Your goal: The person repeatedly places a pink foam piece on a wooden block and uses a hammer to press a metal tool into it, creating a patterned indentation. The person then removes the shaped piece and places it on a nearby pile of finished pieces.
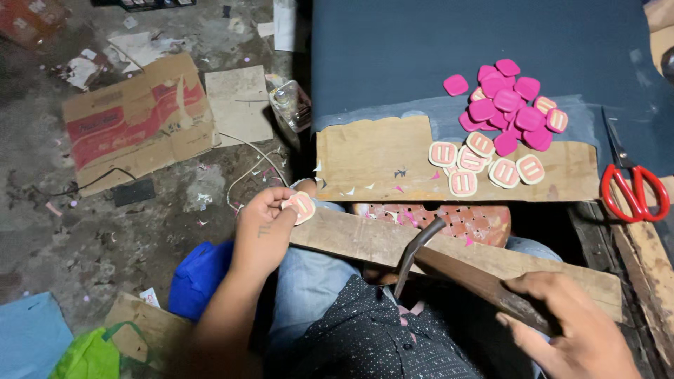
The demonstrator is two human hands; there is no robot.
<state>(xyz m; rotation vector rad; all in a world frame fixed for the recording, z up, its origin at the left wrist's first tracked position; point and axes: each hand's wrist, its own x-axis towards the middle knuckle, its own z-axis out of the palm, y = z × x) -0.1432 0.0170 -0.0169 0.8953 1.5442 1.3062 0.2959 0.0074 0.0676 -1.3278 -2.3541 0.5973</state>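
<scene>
My left hand (265, 223) pinches one small rounded-square piece (303, 205), cream with pink bars, against the left end of a wooden plank (365, 238) lying across my lap. My right hand (572, 326) grips the wooden handle of a hammer (449, 263), whose dark metal head curves up over the plank. A pile of pink pieces (507, 105) lies on the dark blue work surface (421, 49), with several cream-faced ones (484, 163) spread on the cardboard sheet (379, 158) in front of it.
Red-handled scissors (632, 184) lie at the right edge of the work surface. A clear bottle (290, 105) stands by its left corner. Flattened cardboard boxes (137, 119), wires and scraps litter the concrete floor at left. A blue bag (199, 277) and green bag (88, 354) sit near my knee.
</scene>
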